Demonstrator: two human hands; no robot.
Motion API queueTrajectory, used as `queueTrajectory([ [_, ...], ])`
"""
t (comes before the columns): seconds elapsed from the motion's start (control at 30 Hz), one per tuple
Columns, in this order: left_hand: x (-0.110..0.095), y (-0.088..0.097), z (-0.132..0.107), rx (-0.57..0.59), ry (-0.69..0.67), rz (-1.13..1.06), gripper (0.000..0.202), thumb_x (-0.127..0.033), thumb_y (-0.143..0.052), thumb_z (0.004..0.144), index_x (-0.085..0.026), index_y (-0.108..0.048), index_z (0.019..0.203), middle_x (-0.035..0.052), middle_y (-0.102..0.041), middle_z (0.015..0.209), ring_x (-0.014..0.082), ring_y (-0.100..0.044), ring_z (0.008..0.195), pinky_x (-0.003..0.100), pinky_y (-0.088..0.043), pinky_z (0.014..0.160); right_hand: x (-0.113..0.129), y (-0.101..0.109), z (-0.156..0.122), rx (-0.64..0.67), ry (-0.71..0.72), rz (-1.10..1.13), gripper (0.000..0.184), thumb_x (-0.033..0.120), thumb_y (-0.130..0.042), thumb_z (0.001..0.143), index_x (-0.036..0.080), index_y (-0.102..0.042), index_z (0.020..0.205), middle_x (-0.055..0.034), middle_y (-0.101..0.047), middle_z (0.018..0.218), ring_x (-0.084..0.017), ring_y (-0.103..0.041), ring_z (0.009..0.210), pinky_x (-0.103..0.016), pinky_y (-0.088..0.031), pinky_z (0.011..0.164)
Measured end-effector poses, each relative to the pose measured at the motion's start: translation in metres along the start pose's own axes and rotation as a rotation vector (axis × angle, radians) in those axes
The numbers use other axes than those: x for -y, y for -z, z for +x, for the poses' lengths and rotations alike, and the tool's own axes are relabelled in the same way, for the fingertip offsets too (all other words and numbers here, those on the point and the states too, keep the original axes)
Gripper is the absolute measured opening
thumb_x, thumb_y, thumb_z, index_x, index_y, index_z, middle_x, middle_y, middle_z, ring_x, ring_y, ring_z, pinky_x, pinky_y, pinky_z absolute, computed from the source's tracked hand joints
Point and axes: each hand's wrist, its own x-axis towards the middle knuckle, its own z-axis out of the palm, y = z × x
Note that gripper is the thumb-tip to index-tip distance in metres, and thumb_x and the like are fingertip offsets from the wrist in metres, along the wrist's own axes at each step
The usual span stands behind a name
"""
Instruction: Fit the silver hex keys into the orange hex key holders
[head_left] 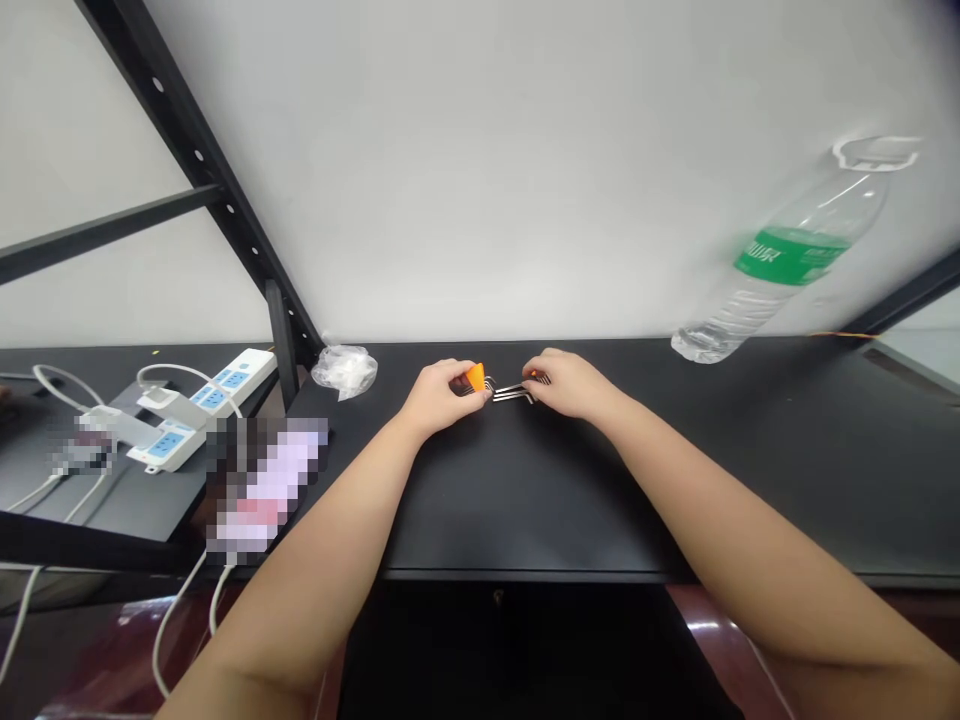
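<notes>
Over the middle of the black table, my left hand pinches an orange hex key holder with short bent metal ends by it. A short gap to the right, my right hand has its fingers closed on several L-shaped hex keys, whose silver shafts stretch toward the left hand. A small bit of orange shows between the right fingers, and how it joins the keys is hidden. Both hands stay low, close to the tabletop.
The black table runs along a white wall. Crumpled clear plastic lies left of the hands. A large clear bottle with a green label stands at right. A blurred-out phone, cables and a white power strip sit left, by a black metal frame.
</notes>
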Motion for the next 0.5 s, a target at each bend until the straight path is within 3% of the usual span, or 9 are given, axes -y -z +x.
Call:
queueTrajectory([
  [0.1,0.0,0.0,0.0,-0.014,-0.001,0.001,0.033,-0.044,-0.075,0.081,-0.025,-0.077,0.108,0.0021,-0.072,0.095,0.0188,-0.065,0.088,0.032,-0.054,0.084,-0.003,-0.005,0.0,0.056,0.112,0.001,0.034,0.038,-0.066,0.091,0.023,-0.072,0.12,-0.0093,-0.066,0.12,-0.021,-0.065,0.091,-0.032,-0.048,0.082],
  [0.23,0.002,-0.003,0.001,-0.013,-0.03,0.015,0.034,-0.041,-0.076,0.08,-0.023,-0.077,0.109,0.0026,-0.072,0.096,0.0187,-0.065,0.087,0.032,-0.054,0.083,-0.004,-0.013,0.001,0.09,0.16,-0.043,0.024,0.024,-0.06,0.092,0.022,-0.074,0.112,-0.0085,-0.066,0.114,-0.021,-0.064,0.092,-0.032,-0.048,0.086],
  [0.37,0.002,-0.004,0.002,-0.022,-0.079,0.041,0.035,-0.038,-0.077,0.079,-0.023,-0.076,0.11,0.0024,-0.072,0.094,0.0187,-0.064,0.086,0.032,-0.054,0.084,0.002,-0.014,0.001,0.043,0.14,-0.033,0.027,0.019,-0.059,0.09,0.022,-0.075,0.112,-0.0089,-0.066,0.114,-0.021,-0.064,0.092,-0.033,-0.048,0.085],
  [0.5,0.0,-0.001,0.001,-0.022,-0.144,0.09,0.032,-0.038,-0.077,0.08,-0.024,-0.075,0.109,0.0025,-0.071,0.093,0.0189,-0.064,0.086,0.033,-0.053,0.085,0.018,-0.008,-0.002,-0.046,0.138,0.273,0.027,0.033,-0.062,0.094,0.024,-0.074,0.117,-0.0082,-0.068,0.118,-0.022,-0.065,0.099,-0.036,-0.049,0.091],
])
